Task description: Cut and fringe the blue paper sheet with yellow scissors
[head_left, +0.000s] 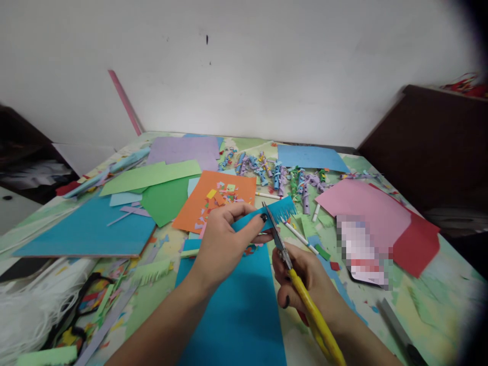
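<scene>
A blue paper strip (282,207), its right part cut into a fringe along the lower edge, is pinched between the thumb and fingers of my left hand (232,231). My right hand (305,277) grips a pair of scissors (292,269) with yellow handles. The scissor blades point up and away from me and cross the strip just right of my left thumb, where the fringe ends. Below both hands lies a larger blue sheet (236,305). Part of the strip is hidden behind my left thumb.
Paper scraps cover an orange sheet (190,211). Behind the hands lie several small rolled paper pieces (277,175). Pink paper (366,208) and a pixelated object (362,249) are at right, with a cutter knife (396,320) nearer. Eyeglasses (86,295) and white string (30,310) lie at left.
</scene>
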`<state>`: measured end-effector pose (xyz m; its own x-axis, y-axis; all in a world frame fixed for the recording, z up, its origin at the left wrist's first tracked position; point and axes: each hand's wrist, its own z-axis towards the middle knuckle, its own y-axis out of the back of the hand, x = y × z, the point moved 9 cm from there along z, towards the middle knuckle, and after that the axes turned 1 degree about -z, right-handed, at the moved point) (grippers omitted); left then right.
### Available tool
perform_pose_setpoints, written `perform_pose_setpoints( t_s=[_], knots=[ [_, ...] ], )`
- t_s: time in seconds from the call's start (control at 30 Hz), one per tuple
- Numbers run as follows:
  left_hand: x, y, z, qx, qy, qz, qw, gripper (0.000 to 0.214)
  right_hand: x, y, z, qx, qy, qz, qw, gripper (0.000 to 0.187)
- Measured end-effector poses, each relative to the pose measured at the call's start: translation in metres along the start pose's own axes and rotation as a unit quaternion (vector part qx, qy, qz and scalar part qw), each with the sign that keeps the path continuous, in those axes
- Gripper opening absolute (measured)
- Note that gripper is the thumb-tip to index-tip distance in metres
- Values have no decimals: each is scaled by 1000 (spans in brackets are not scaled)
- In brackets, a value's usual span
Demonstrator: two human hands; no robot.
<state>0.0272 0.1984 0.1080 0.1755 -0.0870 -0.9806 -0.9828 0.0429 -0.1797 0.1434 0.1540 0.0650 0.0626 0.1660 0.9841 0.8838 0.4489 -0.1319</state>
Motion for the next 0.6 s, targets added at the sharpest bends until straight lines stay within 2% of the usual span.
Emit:
perform_pose_setpoints(
  t_s=[0.23,0.6],
  knots=[
    [1,-3,1,5,0,-5,1000,16,-2,-4,-3,51,18,84,995,48],
    [4,0,1,-3,11,13,1000,18,-6,-3,-3,58,27,81,995,47]
  ],
)
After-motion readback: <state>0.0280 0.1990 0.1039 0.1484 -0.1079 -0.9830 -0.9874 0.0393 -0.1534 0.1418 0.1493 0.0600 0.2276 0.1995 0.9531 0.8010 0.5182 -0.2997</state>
